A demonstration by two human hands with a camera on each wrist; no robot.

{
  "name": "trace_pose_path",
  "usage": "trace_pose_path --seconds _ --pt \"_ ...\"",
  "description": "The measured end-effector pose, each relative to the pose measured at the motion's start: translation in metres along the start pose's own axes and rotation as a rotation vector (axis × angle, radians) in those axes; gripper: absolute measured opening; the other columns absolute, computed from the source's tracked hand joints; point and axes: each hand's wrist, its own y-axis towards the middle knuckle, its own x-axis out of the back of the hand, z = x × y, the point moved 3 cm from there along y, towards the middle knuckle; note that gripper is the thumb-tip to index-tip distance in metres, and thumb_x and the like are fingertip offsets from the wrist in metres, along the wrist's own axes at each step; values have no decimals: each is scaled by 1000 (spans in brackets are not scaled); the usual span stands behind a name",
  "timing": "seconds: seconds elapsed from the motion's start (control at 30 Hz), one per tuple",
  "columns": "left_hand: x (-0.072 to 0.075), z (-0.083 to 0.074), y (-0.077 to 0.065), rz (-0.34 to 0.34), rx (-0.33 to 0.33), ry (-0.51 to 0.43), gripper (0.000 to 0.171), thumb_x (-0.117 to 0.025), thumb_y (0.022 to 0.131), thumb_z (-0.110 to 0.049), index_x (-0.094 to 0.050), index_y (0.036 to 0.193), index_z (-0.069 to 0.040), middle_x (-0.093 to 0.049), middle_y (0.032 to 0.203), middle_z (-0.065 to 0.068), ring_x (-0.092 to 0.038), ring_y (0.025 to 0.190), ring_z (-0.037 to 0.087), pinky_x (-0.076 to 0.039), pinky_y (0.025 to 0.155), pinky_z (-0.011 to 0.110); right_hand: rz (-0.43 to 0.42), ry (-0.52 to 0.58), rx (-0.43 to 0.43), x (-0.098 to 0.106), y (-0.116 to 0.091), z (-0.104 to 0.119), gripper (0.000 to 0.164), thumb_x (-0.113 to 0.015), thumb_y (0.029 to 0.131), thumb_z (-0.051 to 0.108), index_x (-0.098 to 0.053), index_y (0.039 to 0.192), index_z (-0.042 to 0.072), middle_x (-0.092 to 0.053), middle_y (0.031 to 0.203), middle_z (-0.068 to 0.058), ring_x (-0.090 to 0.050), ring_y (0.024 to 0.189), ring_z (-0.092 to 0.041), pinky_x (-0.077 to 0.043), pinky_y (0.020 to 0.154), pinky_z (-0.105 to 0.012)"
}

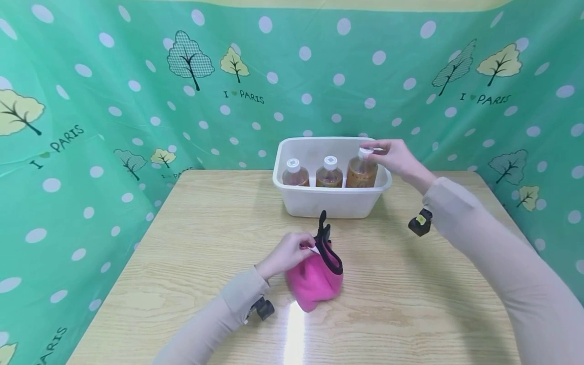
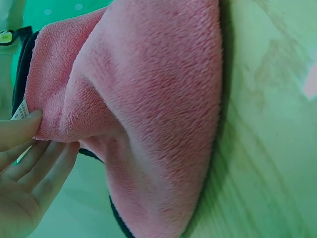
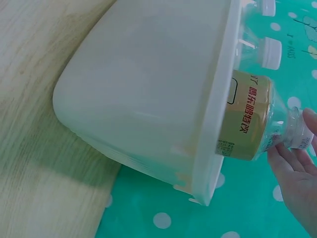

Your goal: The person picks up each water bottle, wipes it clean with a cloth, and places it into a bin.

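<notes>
My left hand [image 1: 285,254] pinches the edge of a pink fleece cloth [image 1: 315,281] that has black trim and a black loop. In the left wrist view a white tag [image 2: 21,110] shows beside the thumb, and the plush cloth [image 2: 158,99] hangs in folds over the table. At the white plastic tub [image 1: 328,203], my right hand [image 1: 398,159] grips the white cap of the rightmost bottle [image 1: 362,173]. In the right wrist view that bottle [image 3: 247,116], with its gold label, rises above the tub's rim; its base is hidden by the wall.
Two more white-capped bottles, one at the left [image 1: 295,176] and one in the middle [image 1: 330,176], stand in the tub. The wooden table [image 1: 191,243] reaches a green dotted curtain [image 1: 301,76] at the back. Each wrist carries a small black camera [image 1: 420,223].
</notes>
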Motion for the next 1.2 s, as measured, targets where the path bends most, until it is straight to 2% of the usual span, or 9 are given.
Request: trace_pose_path --seconds 0.3,0.6,0.8,1.0,1.2 --pt "11 -4 -2 23 -28 48 9 -59 74 7 -62 82 3 -64 81 12 -62 75 21 -50 69 18 30 15 -8 -6 3 -10 42 -59 85 16 -49 124 6 -45 130 -14 -45 117 -28 -34 100 -40" --pt "20 -7 -2 51 -15 95 11 -59 74 6 -63 84 1 -64 83 10 -61 75 18 -49 69 18 45 -38 -21 -9 2 -14 43 -59 85 18 -49 125 7 -45 129 -15 -44 117 -29 -34 99 -43" --pt "25 -11 -1 87 -52 149 10 -60 74 5 -63 82 0 -65 80 10 -62 74 18 -49 69 17 65 -38 -4 -11 4 -16 41 -58 85 14 -49 124 4 -46 128 -17 -47 114 -31 -37 96 -43" --pt "32 -14 2 167 -59 255 8 -62 75 2 -64 82 -2 -65 79 7 -61 75 16 -49 69 18 73 -62 18 -11 5 -17 41 -58 85 14 -49 123 3 -47 127 -17 -47 113 -33 -38 95 -43" --pt "40 -19 4 246 -95 357 8 -63 73 3 -64 76 -5 -64 75 4 -59 72 15 -48 65 19 75 -124 26 -7 4 -16 44 -59 84 20 -49 124 4 -49 125 -17 -49 110 -32 -40 93 -43"
